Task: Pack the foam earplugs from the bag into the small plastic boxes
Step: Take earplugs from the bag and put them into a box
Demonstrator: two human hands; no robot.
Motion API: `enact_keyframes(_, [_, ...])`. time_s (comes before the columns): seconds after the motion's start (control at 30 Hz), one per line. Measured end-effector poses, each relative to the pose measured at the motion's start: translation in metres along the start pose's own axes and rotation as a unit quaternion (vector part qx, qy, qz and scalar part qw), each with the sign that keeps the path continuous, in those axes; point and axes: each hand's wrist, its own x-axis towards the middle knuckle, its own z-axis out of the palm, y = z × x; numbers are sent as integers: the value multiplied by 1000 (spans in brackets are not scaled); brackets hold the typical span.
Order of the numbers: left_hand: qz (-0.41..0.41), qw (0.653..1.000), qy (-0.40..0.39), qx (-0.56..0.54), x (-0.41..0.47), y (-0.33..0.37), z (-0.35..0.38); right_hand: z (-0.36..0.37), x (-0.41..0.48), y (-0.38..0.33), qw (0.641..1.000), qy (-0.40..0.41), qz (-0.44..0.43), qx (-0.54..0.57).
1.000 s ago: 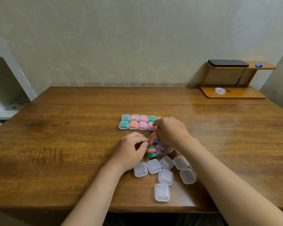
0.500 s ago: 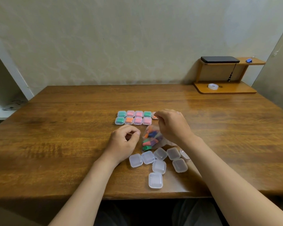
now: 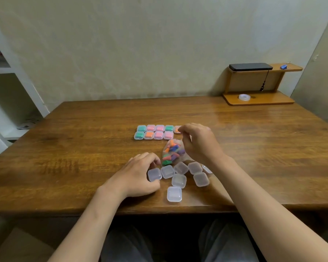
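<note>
A clear bag (image 3: 172, 152) of mixed-colour foam earplugs lies mid-table. Behind it, closed small boxes with earplugs inside (image 3: 153, 131) stand in two rows. Several closed, empty clear boxes (image 3: 179, 180) are scattered in front of the bag. My left hand (image 3: 138, 176) curls around the leftmost empty box (image 3: 154, 174), fingers above it and thumb below. My right hand (image 3: 199, 143) hovers over the bag's right side, fingers loosely bent and apart. Its fingertips touch the orange-filled box (image 3: 176, 129) at the right end of the back row.
The wooden table (image 3: 74, 148) ends at a near edge just in front of the closest empty box. A small wooden shelf (image 3: 257, 100) at the back right holds a tape roll (image 3: 244, 97) and a black device (image 3: 250, 66). A white shelving unit (image 3: 9, 95) stands to the left.
My left hand has left the bag's mouth and dropped toward me onto the leftmost empty box. My right hand has stayed at the end of the filled row.
</note>
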Motion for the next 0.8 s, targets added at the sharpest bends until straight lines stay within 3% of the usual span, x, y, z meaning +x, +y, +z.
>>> enact_keyframes(0.13, [-5, 999, 22, -28, -1, 4, -2, -6, -7, 2, 1000, 8, 4, 8])
enact_keyframes(0.27, [35, 992, 99, -67, 6, 15, -9, -12, -9, 6, 1000, 11, -1, 28])
enact_keyframes(0.47, [139, 959, 234, -82, 40, 41, -14, -25, -6, 7, 976, -46, 44, 207])
enact_keyframes(0.8, [211, 932, 285, -79, 97, 48, -15, -37, 31, 38, 922, -145, 107, 342])
